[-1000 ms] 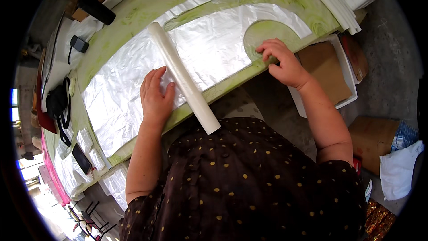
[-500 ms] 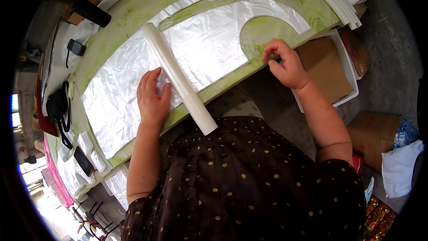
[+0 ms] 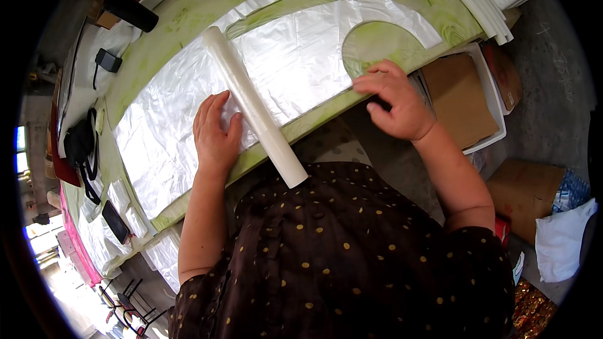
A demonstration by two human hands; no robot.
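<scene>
Spread over the green patterned table (image 3: 182, 6) is a shiny clear plastic sheet (image 3: 295, 50) with a rounded cut-out at its right end. A whitish roll (image 3: 254, 105) lies slantwise across it, its near end jutting past the table edge toward my body. My left hand (image 3: 217, 132) rests on the sheet just left of the roll, fingers extended and thumb close to the roll's side. Over the table's front edge, right of the roll, hovers my right hand (image 3: 396, 103), fingers loosely curled and apart, with nothing in them.
At the far right of the table lie long white rolls (image 3: 468, 0). A white bin with brown cardboard (image 3: 458, 100) stands right of the table, near a cardboard box (image 3: 524, 194) and a white bag (image 3: 565, 238). A phone (image 3: 115, 221), a black bag (image 3: 80, 144) and an adapter (image 3: 108, 60) lie leftward.
My right hand has moved a little left and toward my body, its fingers opening slightly. The left hand and the roll have barely moved.
</scene>
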